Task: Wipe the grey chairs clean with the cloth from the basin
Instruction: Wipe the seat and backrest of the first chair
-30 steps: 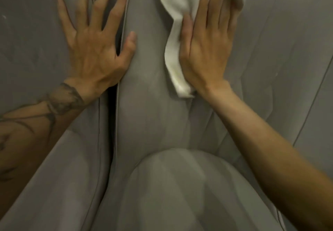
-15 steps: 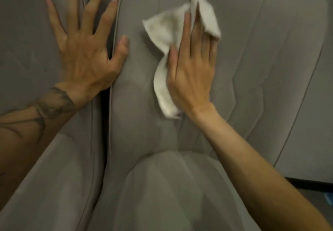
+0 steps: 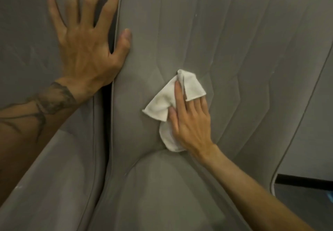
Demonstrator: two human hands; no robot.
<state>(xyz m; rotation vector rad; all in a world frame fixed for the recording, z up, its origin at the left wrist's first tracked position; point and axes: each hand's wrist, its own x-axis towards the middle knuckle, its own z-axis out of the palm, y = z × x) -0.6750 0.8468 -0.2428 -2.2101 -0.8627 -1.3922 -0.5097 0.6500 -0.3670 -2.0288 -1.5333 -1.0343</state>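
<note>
My right hand [image 3: 191,122] presses a white cloth [image 3: 162,102] flat against the lower backrest of the middle grey chair [image 3: 234,50], just above its seat cushion [image 3: 162,194]. The fingers lie straight, and a fold of the cloth covers the tips of some of them. My left hand [image 3: 84,50] rests spread on the backrest of the neighbouring grey chair [image 3: 27,41] at the left. Its thumb touches the piped edge of the middle chair, across the dark gap between the two.
Another grey chair [image 3: 315,122] stands close at the right. Below it show a black bar [image 3: 302,182] and dark floor. The basin is out of view.
My right hand has slid the cloth down the middle chair's backrest, from near the top to just above the seat. The left hand has stayed in place.
</note>
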